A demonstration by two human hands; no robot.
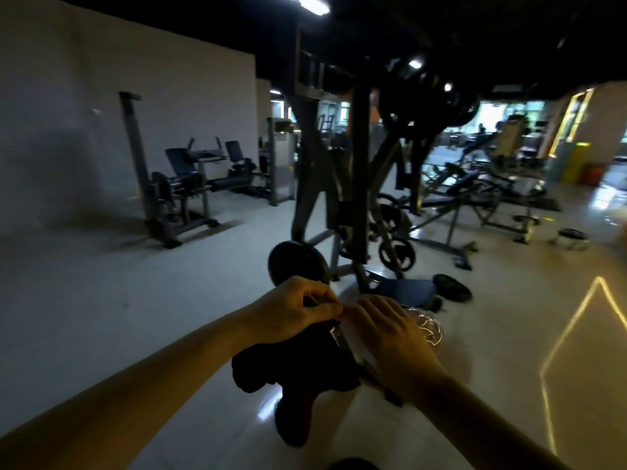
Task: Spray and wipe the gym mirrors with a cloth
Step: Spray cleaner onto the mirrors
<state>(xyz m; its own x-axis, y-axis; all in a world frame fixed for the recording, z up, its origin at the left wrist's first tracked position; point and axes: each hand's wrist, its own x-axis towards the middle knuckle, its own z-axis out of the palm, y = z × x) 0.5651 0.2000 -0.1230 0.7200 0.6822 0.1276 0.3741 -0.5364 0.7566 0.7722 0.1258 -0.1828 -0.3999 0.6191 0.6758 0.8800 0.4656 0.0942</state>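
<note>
In the head view my left hand [298, 310] is low in the middle, fingers curled and pinching the top of a dark cloth [298, 364] that hangs below it. My right hand [390, 330] is right beside it, fingers draped over a clear plastic spray bottle [430, 329] that it holds. The fingertips of both hands meet. A slim dark part with a bright edge [342, 340] runs diagonally under my right wrist; what it is stays unclear. No mirror is plainly in view.
A large plate-loaded machine [359, 184] stands just ahead, with weight plates [453, 287] on the glossy floor around its base. A leg machine [176, 184] stands against the pale left wall. Benches [475, 195] fill the right. Open floor lies to the left.
</note>
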